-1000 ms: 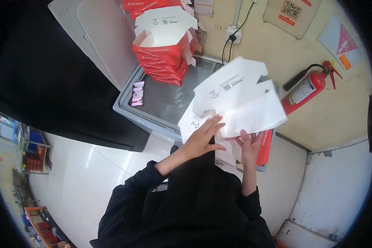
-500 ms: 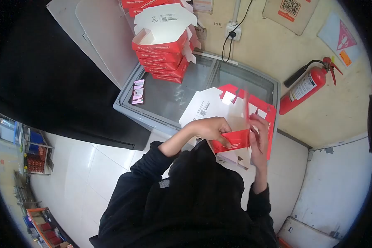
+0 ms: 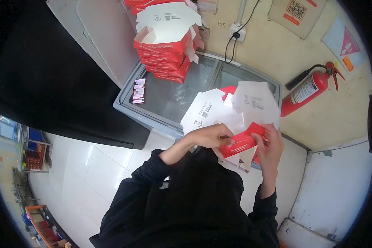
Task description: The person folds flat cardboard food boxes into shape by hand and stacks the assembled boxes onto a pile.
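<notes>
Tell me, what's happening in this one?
A person holds a partly folded red-and-white cardboard box, the left hand and right hand both gripping its red wall. Beyond them, a stack of red boxes stands on a glass-topped cabinet, with a lit phone lying near the stack.

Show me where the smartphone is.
In the head view, the smartphone lies on the left end of the glass-topped freezer, beside the stacked red cartons.
</notes>
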Demonstrator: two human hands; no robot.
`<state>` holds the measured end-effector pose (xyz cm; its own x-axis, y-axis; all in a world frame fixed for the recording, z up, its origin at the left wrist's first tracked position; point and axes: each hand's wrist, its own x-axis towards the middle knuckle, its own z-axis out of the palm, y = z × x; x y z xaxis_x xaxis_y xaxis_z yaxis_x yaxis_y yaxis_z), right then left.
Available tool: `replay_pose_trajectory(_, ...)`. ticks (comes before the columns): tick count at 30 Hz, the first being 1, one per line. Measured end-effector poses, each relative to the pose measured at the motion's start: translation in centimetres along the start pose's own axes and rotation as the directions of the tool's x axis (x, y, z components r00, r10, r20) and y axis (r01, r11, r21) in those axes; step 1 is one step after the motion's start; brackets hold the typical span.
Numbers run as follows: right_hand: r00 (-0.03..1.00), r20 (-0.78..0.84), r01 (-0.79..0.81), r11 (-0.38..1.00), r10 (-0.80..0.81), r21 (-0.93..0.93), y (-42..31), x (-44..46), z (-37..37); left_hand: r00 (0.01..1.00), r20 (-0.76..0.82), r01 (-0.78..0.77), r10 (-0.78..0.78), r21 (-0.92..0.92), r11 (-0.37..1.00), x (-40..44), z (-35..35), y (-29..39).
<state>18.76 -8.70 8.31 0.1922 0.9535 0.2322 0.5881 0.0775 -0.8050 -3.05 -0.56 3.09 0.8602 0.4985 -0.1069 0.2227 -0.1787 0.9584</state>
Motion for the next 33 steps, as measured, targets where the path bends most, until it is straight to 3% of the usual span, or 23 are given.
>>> replay_pose_trajectory(2, 0.989, -0.032, 0.143, 0.988, -0.145, -0.056, 0.4, -0.2, 0.9, 0.994, -0.104, 0.006, 0.011, 0.164, 0.986, -0.5, -0.4, 2.4)
replay_pose_trajectory(3, 0.976, -0.041, 0.212, 0.974, -0.216, -0.084, 0.4, -0.5, 1.2, 0.983, -0.162, -0.050, 0.091, 0.237, 0.970, -0.6, -0.4, 2.4)
replay_pose_trajectory(5, 0.952, 0.052, 0.305, 0.942, -0.300, -0.141, -0.3, -1.0, 1.5, 0.935, -0.251, -0.141, 0.251, 0.387, 0.911, -0.9, -0.5, 2.3)
replay_pose_trajectory(6, 0.935, 0.099, 0.353, 0.921, -0.341, -0.166, -0.8, -1.1, 1.6, 0.938, -0.229, -0.164, 0.262, 0.372, 0.914, -1.2, -0.9, 2.4)
replay_pose_trajectory(8, 0.949, 0.205, 0.259, 0.963, -0.238, -0.081, -0.7, -0.3, 1.1, 0.941, -0.186, -0.208, 0.282, 0.339, 0.917, -1.9, -2.1, 3.2)
replay_pose_trajectory(9, 0.946, 0.263, 0.205, 0.978, -0.187, -0.042, -1.0, 0.1, 1.1, 0.960, -0.160, -0.173, 0.228, 0.298, 0.939, -2.1, -2.7, 3.8)
replay_pose_trajectory(11, 0.945, 0.264, 0.253, 0.941, -0.191, -0.225, -3.1, 1.6, 1.7, 0.987, -0.102, -0.096, 0.120, 0.214, 0.972, -2.0, -4.1, 4.8)
replay_pose_trajectory(12, 0.944, 0.267, 0.277, 0.908, -0.196, -0.313, -3.9, 2.3, 2.3, 0.992, -0.114, -0.050, 0.059, 0.082, 0.995, -2.1, -4.8, 4.6)
replay_pose_trajectory(13, 0.904, 0.332, 0.369, 0.884, -0.269, -0.287, -3.3, 3.2, 2.5, 0.993, -0.117, -0.004, -0.002, -0.053, 0.999, -2.1, -5.6, 4.3)
replay_pose_trajectory(14, 0.938, 0.320, 0.211, 0.949, -0.129, -0.235, -3.5, 3.6, 2.8, 0.992, -0.111, 0.040, -0.061, -0.187, 0.982, -2.3, -6.3, 3.9)
replay_pose_trajectory(15, 0.948, 0.319, 0.044, 0.982, 0.017, -0.183, -4.0, 3.8, 2.9, 0.993, -0.120, -0.055, 0.008, -0.393, 0.918, -2.9, -7.2, 3.5)
replay_pose_trajectory(16, 0.932, 0.324, -0.126, 0.983, 0.164, -0.134, -4.6, 3.9, 3.2, 0.976, -0.204, -0.146, 0.076, -0.351, 0.925, -3.8, -8.0, 3.4)
replay_pose_trajectory(18, 0.966, 0.222, -0.126, 0.991, 0.133, -0.047, -6.5, 4.3, 4.7, 0.909, -0.356, -0.312, 0.216, -0.240, 0.919, -6.0, -9.7, 3.6)
replay_pose_trajectory(19, 0.971, 0.207, -0.120, 0.992, 0.122, -0.026, -7.6, 4.5, 5.4, 0.851, -0.371, -0.399, 0.373, 0.007, 0.917, -6.5, -10.2, 3.1)
replay_pose_trajectory(22, 0.976, 0.217, 0.028, 0.995, -0.008, -0.091, -9.5, 5.1, 7.4, 0.874, -0.401, -0.167, 0.273, 0.279, 0.945, -6.9, -10.7, 2.9)
replay_pose_trajectory(23, 0.970, 0.232, 0.102, 0.986, -0.069, -0.131, -10.1, 5.4, 8.0, 0.864, -0.420, -0.159, 0.276, 0.292, 0.943, -7.1, -11.1, 2.7)
replay_pose_trajectory(26, 0.990, 0.139, 0.036, 0.999, -0.039, 0.019, -11.4, 6.0, 9.9, 0.810, -0.529, -0.129, 0.253, 0.259, 0.957, -8.5, -12.9, 2.9)
replay_pose_trajectory(29, 0.987, 0.137, 0.090, 0.995, -0.083, -0.046, -12.9, 6.4, 11.3, 0.834, -0.458, -0.132, 0.309, 0.379, 0.916, -10.2, -15.2, 3.7)
replay_pose_trajectory(32, 0.984, 0.110, 0.142, 0.990, -0.143, 0.016, -14.6, 7.1, 13.3, 0.836, -0.335, -0.288, 0.435, 0.406, 0.867, -10.5, -16.3, 3.7)
replay_pose_trajectory(33, 0.979, 0.089, 0.178, 0.983, -0.181, 0.039, -14.8, 7.5, 13.8, 0.821, -0.367, -0.269, 0.437, 0.427, 0.863, -10.6, -16.9, 4.0)
